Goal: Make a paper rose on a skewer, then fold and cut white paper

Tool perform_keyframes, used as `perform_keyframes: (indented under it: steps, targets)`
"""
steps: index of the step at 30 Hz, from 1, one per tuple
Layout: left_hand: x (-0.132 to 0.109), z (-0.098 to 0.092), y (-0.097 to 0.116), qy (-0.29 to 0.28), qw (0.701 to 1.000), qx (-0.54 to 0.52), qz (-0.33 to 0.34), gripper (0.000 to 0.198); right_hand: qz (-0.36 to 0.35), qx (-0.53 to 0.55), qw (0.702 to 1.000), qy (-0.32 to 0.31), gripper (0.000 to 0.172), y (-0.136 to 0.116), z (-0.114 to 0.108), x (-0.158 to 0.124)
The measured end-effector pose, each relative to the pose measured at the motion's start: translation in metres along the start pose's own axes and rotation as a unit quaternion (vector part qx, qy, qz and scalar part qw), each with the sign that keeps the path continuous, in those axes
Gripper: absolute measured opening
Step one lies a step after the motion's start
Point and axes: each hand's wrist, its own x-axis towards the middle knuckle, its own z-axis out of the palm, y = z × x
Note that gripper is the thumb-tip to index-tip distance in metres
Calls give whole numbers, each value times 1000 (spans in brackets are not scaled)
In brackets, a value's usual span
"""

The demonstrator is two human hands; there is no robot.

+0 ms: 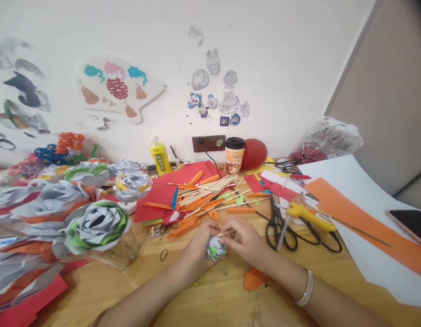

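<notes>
Just below the pile of sticks, my left hand point(200, 243) is closed around a small white and green paper flower point(215, 249). My right hand point(242, 238) meets it from the other side, its thumb and fingers pinched on a thin wooden stick point(225, 233) at the flower's upper edge. How far the stick goes into the paper is hidden by my fingers. Beside my right forearm lies a folded orange paper piece point(255, 279). Black scissors point(280, 227) and a yellow glue gun point(309, 215) rest to the right of my hands.
Finished paper flowers point(97, 222) crowd the left side. Wooden sticks point(206, 190) lie over red paper point(156, 193) and orange strips. A yellow drink bottle point(160, 156), a lidded cup point(234, 156) and a red balloon point(255, 153) stand by the wall. White sheets point(377, 268) and a phone point(409, 225) lie right.
</notes>
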Motion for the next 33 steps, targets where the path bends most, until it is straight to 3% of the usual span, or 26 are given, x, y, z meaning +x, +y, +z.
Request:
perform_keyframes:
  steps: [4, 11, 18, 23, 27, 33]
  targets:
    - [-4, 0, 1, -31, 999, 22, -32, 39, -20, -44, 999, 8, 5, -3, 0, 0]
    - [-6, -1, 3, -35, 997, 2, -71, 83, -22, -66, 998, -4, 13, 0, 2, 0]
    - [0, 0, -3, 28, 996, -26, -77, 56, 15, -87, 996, 27, 6, 9, 4, 0]
    - [-1, -3, -4, -20, 997, -45, -54, 60, -29, -65, 997, 41, 6, 6, -3, 1]
    - [-1, -6, -6, -61, 993, -83, -55, 70, -139, -39, 988, -54, 12, 3, -7, 3]
    - [-1, -8, -2, -88, 991, -82, -49, 67, -144, -75, 986, -42, 9, 5, -3, 1]
